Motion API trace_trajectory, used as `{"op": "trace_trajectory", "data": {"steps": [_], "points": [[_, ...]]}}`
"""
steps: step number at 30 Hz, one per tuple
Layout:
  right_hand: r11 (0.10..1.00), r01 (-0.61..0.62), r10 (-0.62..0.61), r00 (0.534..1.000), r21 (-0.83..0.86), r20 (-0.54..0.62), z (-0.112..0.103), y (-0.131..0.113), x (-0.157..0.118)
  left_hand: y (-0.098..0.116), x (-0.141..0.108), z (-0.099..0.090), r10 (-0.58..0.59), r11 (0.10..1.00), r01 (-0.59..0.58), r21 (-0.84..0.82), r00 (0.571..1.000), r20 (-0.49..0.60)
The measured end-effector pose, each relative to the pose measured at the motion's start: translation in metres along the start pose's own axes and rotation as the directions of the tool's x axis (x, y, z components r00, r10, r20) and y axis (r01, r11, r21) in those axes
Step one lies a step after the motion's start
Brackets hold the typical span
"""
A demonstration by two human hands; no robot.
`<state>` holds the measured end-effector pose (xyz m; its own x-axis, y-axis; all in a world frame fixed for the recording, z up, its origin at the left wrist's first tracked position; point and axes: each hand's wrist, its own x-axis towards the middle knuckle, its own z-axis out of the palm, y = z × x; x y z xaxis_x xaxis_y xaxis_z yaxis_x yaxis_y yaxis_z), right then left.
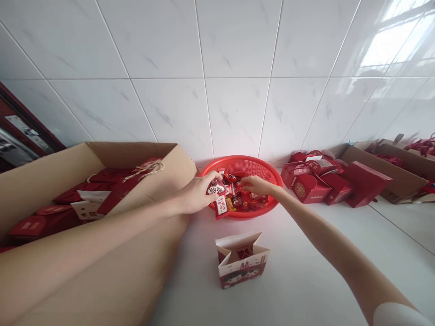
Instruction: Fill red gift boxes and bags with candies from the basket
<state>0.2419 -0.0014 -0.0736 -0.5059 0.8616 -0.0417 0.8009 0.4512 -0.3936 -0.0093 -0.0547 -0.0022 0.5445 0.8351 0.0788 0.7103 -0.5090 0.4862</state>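
A red plastic basket (260, 168) holds many small wrapped candies (242, 201). At its left rim my left hand (200, 194) is closed around candy packets (221, 206), red and white with printed writing. My right hand (257, 184) reaches over the right rim into the basket. Its fingers are bent together among the candies, and what they grip is hidden. In front of the basket stands a small paper gift bag (244, 274), upright with its top open. A red item shows inside the bag.
On the left, a big cardboard box (170, 181) contains red gift boxes and bags. Red gift boxes (312, 185) are piled right of the basket, with more cardboard boxes (377, 174) beyond. A tiled wall (234, 108) rises behind the white surface (299, 280).
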Motion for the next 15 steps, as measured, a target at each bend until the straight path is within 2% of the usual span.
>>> {"op": "trace_trajectory", "data": {"steps": [2,4,5,7,8,9,11,15], "points": [[0.994,0.008,0.001,0.997,0.109,-0.083,-0.001,-0.003,-0.006,0.000,0.000,0.000,-0.003,1.000,0.003,-0.019,1.000,-0.008],[0.932,0.072,-0.001,0.981,0.356,-0.194,-0.002,-0.011,-0.015,-0.002,0.001,0.001,-0.010,0.999,0.009,-0.041,1.000,-0.019],[0.848,0.135,0.002,0.966,0.513,-0.257,-0.002,-0.016,-0.020,-0.002,0.001,0.002,-0.013,0.999,0.012,-0.050,1.000,-0.023],[0.590,0.287,0.013,0.931,0.755,-0.364,-0.002,-0.029,-0.031,-0.003,0.002,0.003,-0.022,0.998,0.020,-0.060,0.999,-0.029],[0.479,0.342,0.007,0.919,0.808,-0.394,-0.002,-0.036,-0.035,-0.004,0.002,0.003,-0.026,0.998,0.024,-0.064,0.999,-0.037],[0.424,0.375,-0.014,0.913,0.824,-0.408,-0.001,-0.043,-0.040,-0.004,0.003,0.003,-0.029,0.997,0.025,-0.071,0.999,-0.046],[0.412,0.414,-0.050,0.900,0.812,-0.434,0.002,-0.055,-0.046,-0.003,0.004,0.002,-0.032,0.995,0.025,-0.098,0.997,-0.071],[0.508,0.446,0.011,0.852,0.737,-0.523,0.014,-0.070,-0.051,-0.001,0.004,0.000,-0.038,0.982,0.019,-0.188,0.995,-0.096]]}}
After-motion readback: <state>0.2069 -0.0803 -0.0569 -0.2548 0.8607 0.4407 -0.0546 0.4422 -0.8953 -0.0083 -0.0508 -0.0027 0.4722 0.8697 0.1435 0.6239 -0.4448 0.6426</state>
